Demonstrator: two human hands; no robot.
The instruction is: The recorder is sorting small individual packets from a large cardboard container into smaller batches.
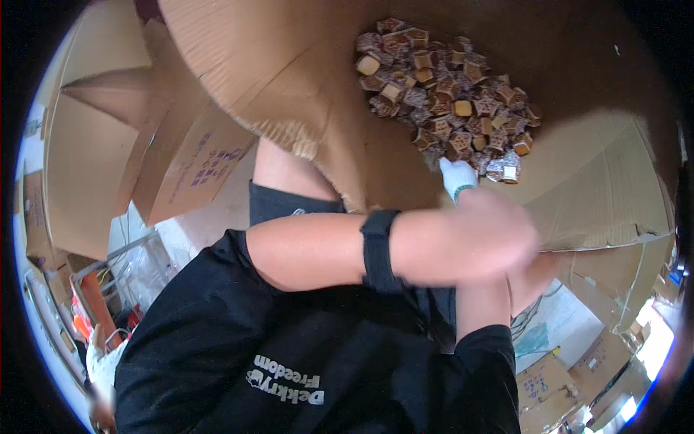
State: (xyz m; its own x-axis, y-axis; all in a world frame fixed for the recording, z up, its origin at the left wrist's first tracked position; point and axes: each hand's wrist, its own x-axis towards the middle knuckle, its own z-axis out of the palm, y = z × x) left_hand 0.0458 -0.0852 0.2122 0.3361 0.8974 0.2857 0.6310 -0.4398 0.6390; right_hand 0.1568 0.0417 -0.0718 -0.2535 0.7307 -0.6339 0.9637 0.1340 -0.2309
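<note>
My left arm, with a black strap round it, crosses in front of me to the right. Its end, my left hand, is a skin-coloured smear; its fingers cannot be made out. Beyond it, my right hand in a white glove with a green cuff reaches the near edge of a pile of small brown pieces. Many are wrapped in clear plastic, and some show pale yellow faces. Most of the gloved fingers are hidden. Just right of the glove is a plastic-wrapped piece with a white face.
The pile lies inside a large open cardboard box, its torn rim close to my left leg. Another carton stands at the left. A white-gloved hand, apparently another person's, shows at the far left. More boxes are at lower right.
</note>
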